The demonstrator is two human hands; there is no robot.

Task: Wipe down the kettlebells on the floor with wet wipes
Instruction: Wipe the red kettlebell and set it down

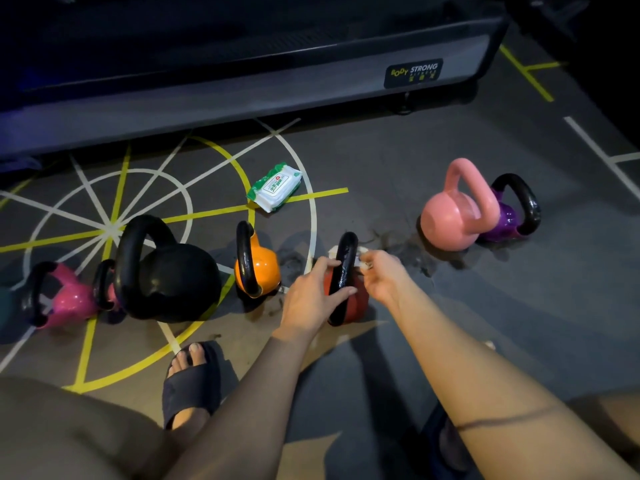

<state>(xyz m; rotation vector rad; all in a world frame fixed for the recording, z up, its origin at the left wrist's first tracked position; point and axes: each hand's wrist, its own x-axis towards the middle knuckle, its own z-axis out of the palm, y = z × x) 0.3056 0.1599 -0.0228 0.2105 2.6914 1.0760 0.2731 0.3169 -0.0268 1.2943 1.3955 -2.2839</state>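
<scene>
Closest to me are a bare knee point(69, 431) at lower left and a foot in a dark sandal point(190, 386). Both forearms reach forward to the red kettlebell point(360, 303), which stands on the grey floor point(450, 323) in front of me. I see the left hand point(311, 292) wrapped around its black handle point(343, 271), fingers curled over it. The right hand point(381, 275) pinches a white wet wipe point(363, 264) against the handle's far side.

To the left stand an orange kettlebell point(266, 271), a large black kettlebell point(176, 282) and a magenta kettlebell point(69, 299). Off to the right, a pale pink kettlebell point(450, 220) touches a purple kettlebell point(505, 216). A wipes pack point(275, 187) lies on the floor beyond the orange one, near a treadmill point(242, 81).
</scene>
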